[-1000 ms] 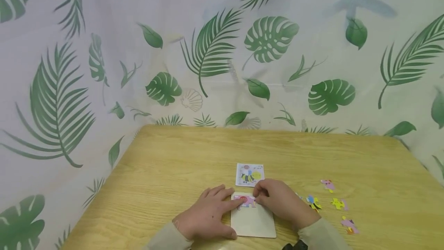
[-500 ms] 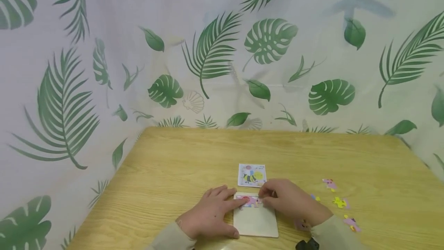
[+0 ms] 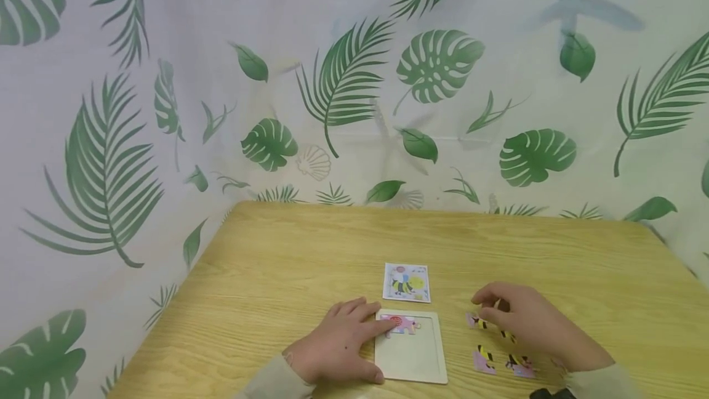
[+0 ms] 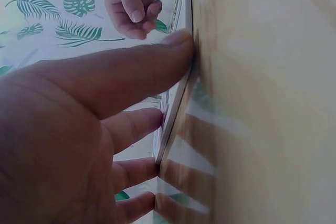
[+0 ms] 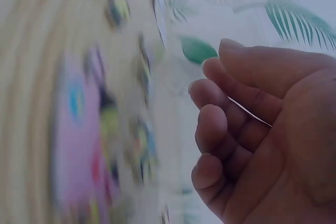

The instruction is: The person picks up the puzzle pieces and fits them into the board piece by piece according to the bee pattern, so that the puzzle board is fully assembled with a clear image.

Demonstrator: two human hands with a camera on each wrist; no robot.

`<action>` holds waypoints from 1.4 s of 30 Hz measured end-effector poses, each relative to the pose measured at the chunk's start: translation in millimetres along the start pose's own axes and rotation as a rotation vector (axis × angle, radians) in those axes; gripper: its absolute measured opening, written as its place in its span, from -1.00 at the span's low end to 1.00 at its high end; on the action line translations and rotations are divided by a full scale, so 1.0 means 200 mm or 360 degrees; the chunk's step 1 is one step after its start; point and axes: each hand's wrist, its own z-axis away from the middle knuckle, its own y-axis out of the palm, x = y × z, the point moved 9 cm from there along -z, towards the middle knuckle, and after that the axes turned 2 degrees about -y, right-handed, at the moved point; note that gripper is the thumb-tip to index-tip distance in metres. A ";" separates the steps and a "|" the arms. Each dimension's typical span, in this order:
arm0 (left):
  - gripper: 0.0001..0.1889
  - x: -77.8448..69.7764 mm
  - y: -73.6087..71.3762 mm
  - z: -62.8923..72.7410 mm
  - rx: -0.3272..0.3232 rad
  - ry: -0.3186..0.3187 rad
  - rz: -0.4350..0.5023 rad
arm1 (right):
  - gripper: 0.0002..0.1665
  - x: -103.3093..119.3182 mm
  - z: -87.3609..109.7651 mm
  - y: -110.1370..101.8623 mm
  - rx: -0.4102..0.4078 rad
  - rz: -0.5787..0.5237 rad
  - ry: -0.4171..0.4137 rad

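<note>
My left hand (image 3: 343, 340) lies spread at the left side of a pale puzzle tray (image 3: 410, 363). Its index fingertip presses on pink jigsaw pieces (image 3: 411, 325) fitted along the tray's top left. In the left wrist view, the thumb (image 4: 142, 69) rests against the tray's edge. Over the loose jigsaw pieces to the right hovers my right hand (image 3: 540, 322), hiding some of them. The right wrist view shows that hand (image 5: 262, 124) with loosely bent fingers and nothing between them. Two bee-patterned pieces, one left (image 3: 484, 359) and one right (image 3: 519, 366), lie below it.
A square picture card (image 3: 407, 282) with a bee on it lies just behind the tray. The wooden table (image 3: 288, 263) meets a leaf-printed curtain (image 3: 354, 91) at the back and left.
The right hand has left the tray's top edge and moved right, over the loose pieces. Pink pieces stay in the tray under the left index finger, and the left hand keeps its place.
</note>
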 end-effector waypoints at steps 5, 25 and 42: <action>-0.09 0.01 0.00 0.00 -0.0002 0.0011 -0.0002 | -0.65 -0.13 0.06 -0.13 -0.0081 -0.0009 0.0044; -0.10 0.01 0.00 0.01 0.0017 -0.0001 0.0053 | -0.41 -0.44 0.12 -0.24 -0.0141 0.0106 0.0189; -0.10 0.00 0.00 0.00 -0.0001 0.0023 0.0006 | -0.40 -0.45 0.10 -0.20 -0.0169 0.0225 0.0199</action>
